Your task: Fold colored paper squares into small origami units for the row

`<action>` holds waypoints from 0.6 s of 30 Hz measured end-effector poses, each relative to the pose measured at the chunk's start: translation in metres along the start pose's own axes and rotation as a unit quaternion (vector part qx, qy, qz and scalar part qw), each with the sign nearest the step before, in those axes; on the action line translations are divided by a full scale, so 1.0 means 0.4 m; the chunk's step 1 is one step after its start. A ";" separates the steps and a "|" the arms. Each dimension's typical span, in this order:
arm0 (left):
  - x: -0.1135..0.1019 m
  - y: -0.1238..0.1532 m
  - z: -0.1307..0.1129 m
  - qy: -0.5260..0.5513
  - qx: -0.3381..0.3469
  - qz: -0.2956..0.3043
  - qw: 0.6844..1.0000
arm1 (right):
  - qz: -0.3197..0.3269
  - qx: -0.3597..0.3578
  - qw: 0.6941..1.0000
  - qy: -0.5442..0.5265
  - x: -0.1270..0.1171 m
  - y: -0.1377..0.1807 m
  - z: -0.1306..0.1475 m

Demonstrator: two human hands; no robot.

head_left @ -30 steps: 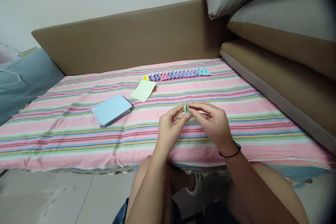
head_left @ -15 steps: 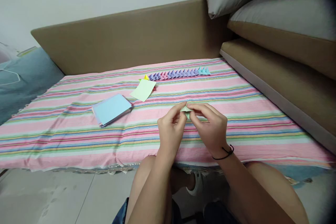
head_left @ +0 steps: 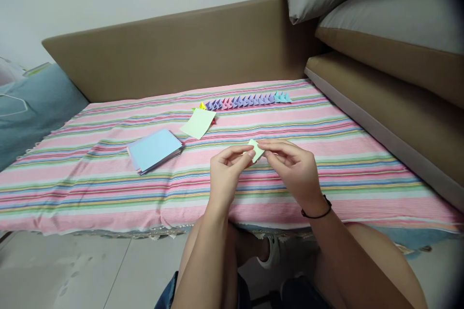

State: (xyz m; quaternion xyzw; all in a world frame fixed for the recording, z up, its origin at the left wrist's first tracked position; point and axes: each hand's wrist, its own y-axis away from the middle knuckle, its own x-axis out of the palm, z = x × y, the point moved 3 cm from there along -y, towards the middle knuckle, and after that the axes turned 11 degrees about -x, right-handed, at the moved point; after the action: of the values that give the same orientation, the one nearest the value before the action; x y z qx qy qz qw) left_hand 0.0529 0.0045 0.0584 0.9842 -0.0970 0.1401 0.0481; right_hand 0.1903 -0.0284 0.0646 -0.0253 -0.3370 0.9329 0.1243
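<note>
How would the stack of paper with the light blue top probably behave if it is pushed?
The paper stack would probably shear apart: its edges look uneven, and no binding shows. It seems unlikely to roll or tip, since it lies flat and low on the striped cloth.

A pink, striped sofa cover (head_left: 108, 193) carries a neat stack of paper (head_left: 155, 148), light blue on top. Behind it lies a pale green sheet (head_left: 198, 123); a yellow folded piece (head_left: 202, 105) and a red scrap (head_left: 213, 121), too covered to identify, peek out. A row of folded pieces (head_left: 250, 101), purple, pink and turquoise, stretches rightward.
</note>
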 end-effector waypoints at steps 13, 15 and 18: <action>0.015 0.000 0.001 -0.049 -0.012 0.028 0.998 | 0.015 0.137 0.990 -0.012 -0.028 -0.008 -0.029; 0.019 -0.001 0.005 -0.071 -0.023 0.043 0.996 | -0.004 0.138 0.990 -0.006 -0.034 -0.008 -0.026; 0.019 -0.003 0.010 -0.095 -0.033 0.040 0.994 | -0.009 0.137 0.991 -0.007 -0.035 -0.008 -0.024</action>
State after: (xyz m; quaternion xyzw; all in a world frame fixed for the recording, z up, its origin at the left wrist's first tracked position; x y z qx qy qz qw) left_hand 0.0613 0.0037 0.0565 0.9863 -0.1449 0.0441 0.0651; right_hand 0.2060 -0.0236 0.0588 0.0011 -0.2072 0.9693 0.1323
